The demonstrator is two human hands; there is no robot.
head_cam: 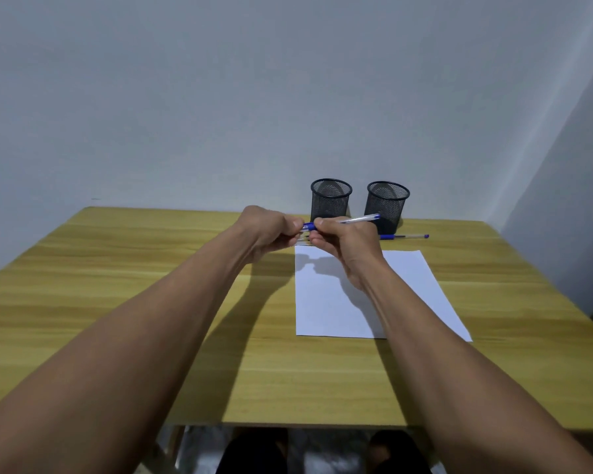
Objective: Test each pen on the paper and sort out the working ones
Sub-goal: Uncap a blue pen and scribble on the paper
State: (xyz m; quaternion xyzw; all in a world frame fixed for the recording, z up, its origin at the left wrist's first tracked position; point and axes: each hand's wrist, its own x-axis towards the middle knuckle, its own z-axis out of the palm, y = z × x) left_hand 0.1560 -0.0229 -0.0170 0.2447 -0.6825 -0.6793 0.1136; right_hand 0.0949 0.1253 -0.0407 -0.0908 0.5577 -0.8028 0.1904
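Observation:
A clear pen with blue ends (356, 219) is held level above the far edge of the white paper (326, 302). My right hand (346, 244) grips its barrel. My left hand (267, 230) pinches the blue cap end at the pen's left. Behind my hands stand two black mesh cups, the left cup (330, 196) and the right cup (387, 203). A second blue pen (404, 236) lies on the table beyond the paper, in front of the right cup. Something pale shows under my fingers; I cannot tell what it is.
The wooden table (117, 268) reaches a grey wall at the back. Its front edge runs across the bottom of the view, with dark shapes below it. The paper lies right of centre.

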